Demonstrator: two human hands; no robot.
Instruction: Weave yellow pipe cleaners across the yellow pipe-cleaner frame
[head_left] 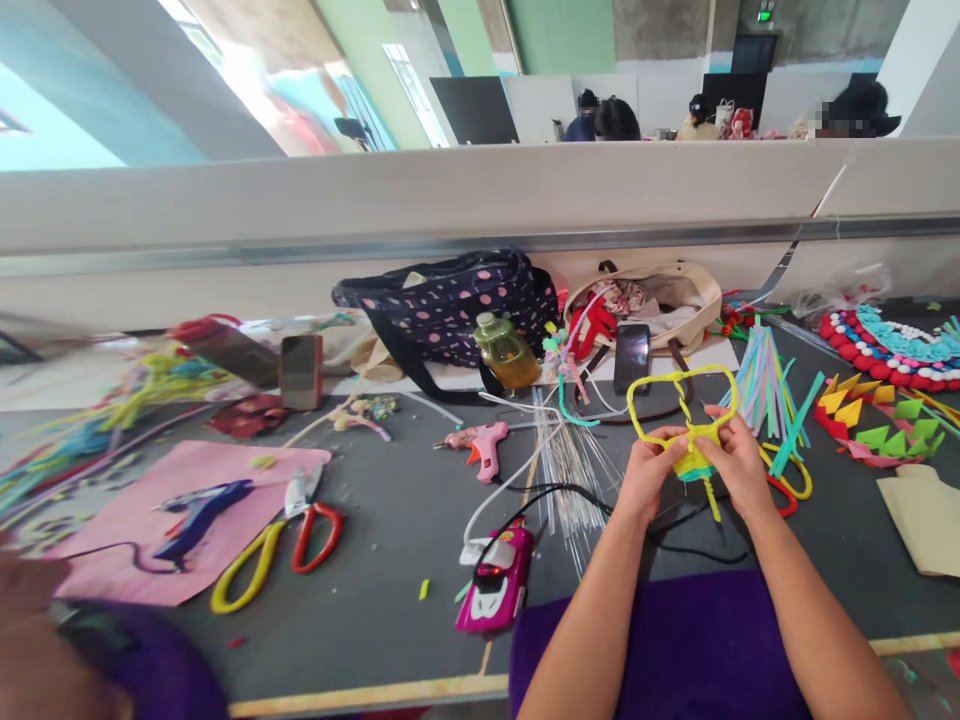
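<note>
Both my hands are closed on a yellow pipe-cleaner shape [684, 386] held up above the dark table. It has two bent loops on top, a twisted strand between them, and a denser yellow body with a turquoise band below. A twisted yellow stem points down from it. My left hand [646, 468] pinches the body from the left side, and my right hand [739, 458] pinches it from the right. The thumbs nearly meet over the middle. Behind my right hand, scissors with red and yellow handles [799, 474] are partly hidden.
Left of my arms lie a pink glue gun [484, 446], thin wires [577, 480] and a magenta box [499, 580] with a black cable. Pastel pipe cleaners [763, 380] stand behind my right hand. Scissors [304, 510] and a blue glue gun [202, 520] sit farther left, near another person's arm.
</note>
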